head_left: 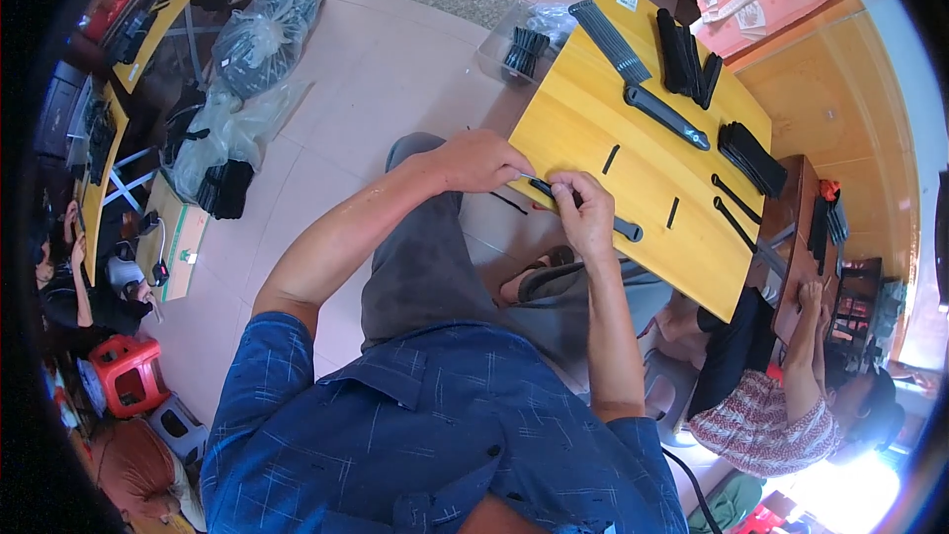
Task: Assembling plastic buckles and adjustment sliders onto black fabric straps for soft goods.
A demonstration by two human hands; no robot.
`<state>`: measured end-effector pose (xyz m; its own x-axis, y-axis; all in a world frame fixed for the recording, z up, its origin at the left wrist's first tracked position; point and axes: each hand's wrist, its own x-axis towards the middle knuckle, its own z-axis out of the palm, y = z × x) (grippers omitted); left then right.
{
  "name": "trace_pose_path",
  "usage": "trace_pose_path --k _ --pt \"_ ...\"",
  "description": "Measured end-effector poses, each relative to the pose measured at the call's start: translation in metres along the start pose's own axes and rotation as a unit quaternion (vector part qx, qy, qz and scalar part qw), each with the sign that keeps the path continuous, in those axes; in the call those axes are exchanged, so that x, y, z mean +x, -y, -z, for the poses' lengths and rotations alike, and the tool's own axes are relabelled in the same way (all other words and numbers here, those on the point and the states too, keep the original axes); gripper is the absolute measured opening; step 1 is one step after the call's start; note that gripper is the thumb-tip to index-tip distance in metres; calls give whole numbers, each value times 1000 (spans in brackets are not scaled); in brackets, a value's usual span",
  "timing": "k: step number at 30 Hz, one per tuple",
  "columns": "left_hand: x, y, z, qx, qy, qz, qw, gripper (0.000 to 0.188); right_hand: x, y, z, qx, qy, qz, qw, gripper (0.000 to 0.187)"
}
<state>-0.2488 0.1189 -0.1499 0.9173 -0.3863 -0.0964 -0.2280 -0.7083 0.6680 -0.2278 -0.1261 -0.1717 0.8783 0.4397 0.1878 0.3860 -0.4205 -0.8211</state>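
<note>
At the near edge of the yellow table, my right hand (585, 216) pinches a flat black strap-like piece (628, 229) whose rounded end has a hole. The thumb presses on it. Just left of it, my left hand (482, 160) is closed, its fingertips on a thin pale rod (524, 176) that meets the black piece's left end. Whether the rod enters the piece is too small to tell. Two short black strips (673, 213) lie apart on the board. Farther right are two black straps with looped ends (736, 224). A longer black handle-shaped piece (667, 119) lies beyond.
The yellow table (563, 89) also bears a fan of thin dark rods (610, 43) and stacks of black pieces (751, 158). A clear bin (509, 49) stands beyond its left edge. A person in a patterned top (766, 420) sits at right. Plastic bags (267, 40) lie on the floor.
</note>
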Motion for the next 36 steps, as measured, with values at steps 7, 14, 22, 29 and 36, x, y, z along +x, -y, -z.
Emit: trace_pose_path --k 7,14,22,29,36 --pt "3 -10 3 21 24 22 999 30 -1 0 1 -2 -2 20 1000 9" --pt "5 -9 7 31 64 19 997 32 -1 1 2 0 5 28 1000 10" --pt "9 -11 8 149 41 -2 988 29 0 -3 0 -6 -7 44 999 11" --pt "5 -6 1 191 35 -27 981 33 -3 -11 -1 -58 23 86 994 15" --pt "3 -4 -3 192 15 -54 980 33 -4 -10 -1 -74 17 100 992 15"
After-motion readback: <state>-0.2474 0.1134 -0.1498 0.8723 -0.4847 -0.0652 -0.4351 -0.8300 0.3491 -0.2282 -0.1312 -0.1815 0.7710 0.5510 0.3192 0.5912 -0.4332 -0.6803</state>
